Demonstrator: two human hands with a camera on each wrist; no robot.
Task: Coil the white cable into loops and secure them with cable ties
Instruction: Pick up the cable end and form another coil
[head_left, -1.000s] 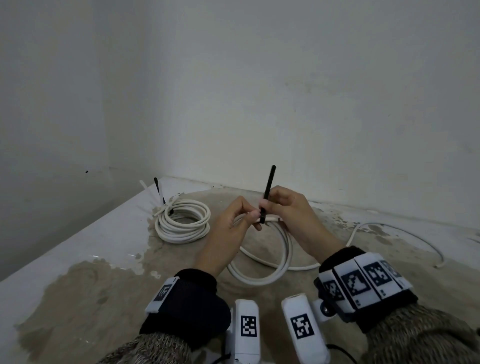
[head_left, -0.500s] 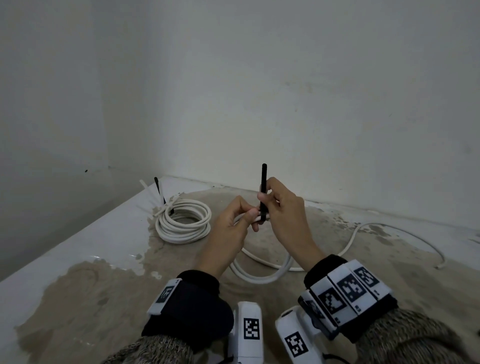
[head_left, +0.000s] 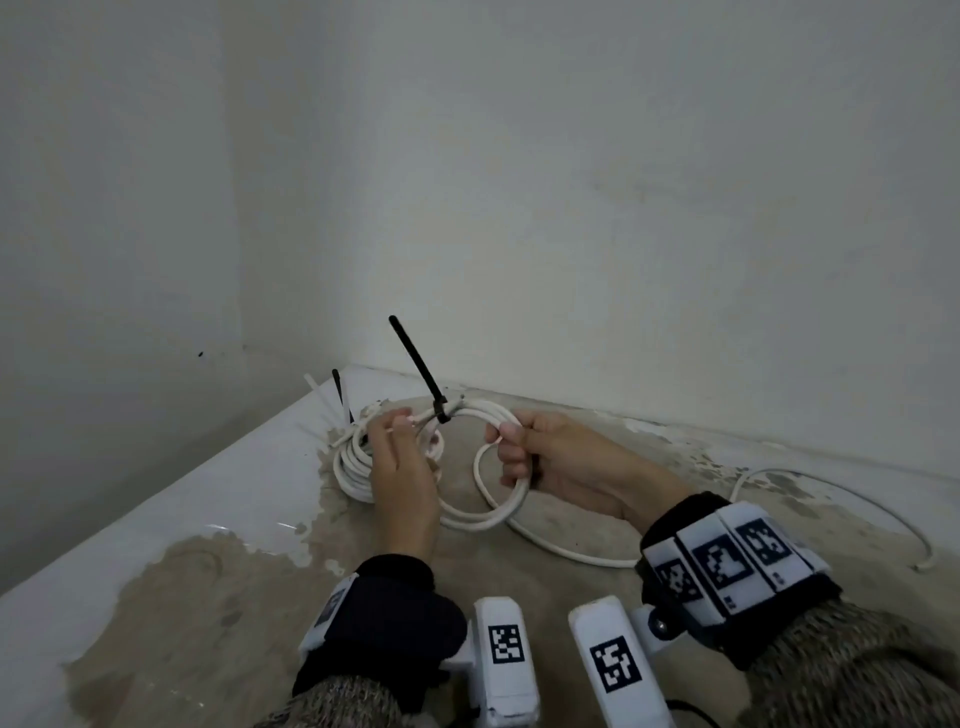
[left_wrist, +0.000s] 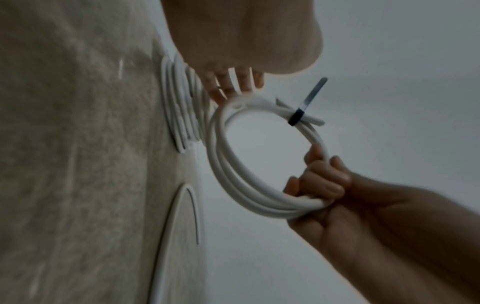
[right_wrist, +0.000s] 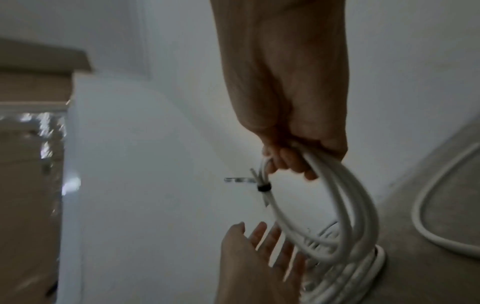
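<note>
One tied coil (head_left: 498, 467) in right grip (head_left: 550, 457)

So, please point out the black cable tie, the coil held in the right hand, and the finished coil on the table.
black cable tie (head_left: 442, 410): head view, band around the loops.
held coil (left_wrist: 233, 181): left wrist view, lower-left arc.
finished coil (head_left: 349, 470): head view, left side.

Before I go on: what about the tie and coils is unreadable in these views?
- Black cable tie lock: too small in the head view, blurred in both wrist views.
- Second coil: left hand covers part of it in the head view.
- Loose cable: its far end cannot be made out.
</note>
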